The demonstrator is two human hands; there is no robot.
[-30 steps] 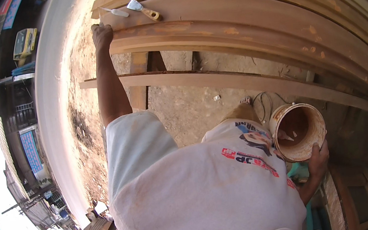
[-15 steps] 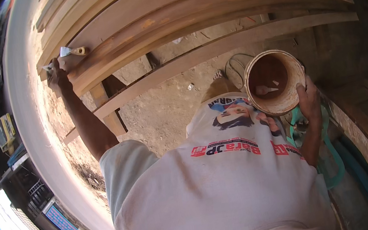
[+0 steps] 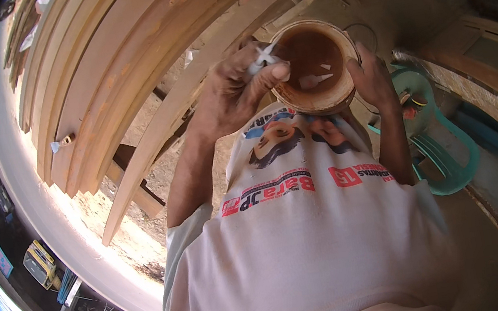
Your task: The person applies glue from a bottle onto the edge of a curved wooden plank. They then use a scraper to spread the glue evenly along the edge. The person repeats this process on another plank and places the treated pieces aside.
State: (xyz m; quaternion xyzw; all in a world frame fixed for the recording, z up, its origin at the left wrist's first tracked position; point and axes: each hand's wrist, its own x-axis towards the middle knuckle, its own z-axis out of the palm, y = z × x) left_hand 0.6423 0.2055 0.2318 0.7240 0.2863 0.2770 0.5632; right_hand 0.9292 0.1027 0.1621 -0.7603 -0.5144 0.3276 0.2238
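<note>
Person standing at a stack of long curved wooden planks [image 3: 119, 78], looking down over a white printed t-shirt [image 3: 302, 245]. Right hand [image 3: 373, 77] is cupping the far side of a round paste-smeared bucket of reddish-brown filler [image 3: 313, 67], fingers wrapped on its wall and holding it up at chest height. Left hand [image 3: 232, 90] is pinching a small pale-handled scraper [image 3: 263, 59], fingers closed tight on the handle, and is dipping it over the near rim of the bucket. Blade end is hidden behind the thumb, so whether it is touching the filler is unclear. Step in hand, by the look of it: loading the scraper. Next move probably calls for lifting a modest dab clear of the rim and carrying it left to the planks without dripping. A green plastic chair [image 3: 451, 156] is standing at right, just beside the person.
</note>
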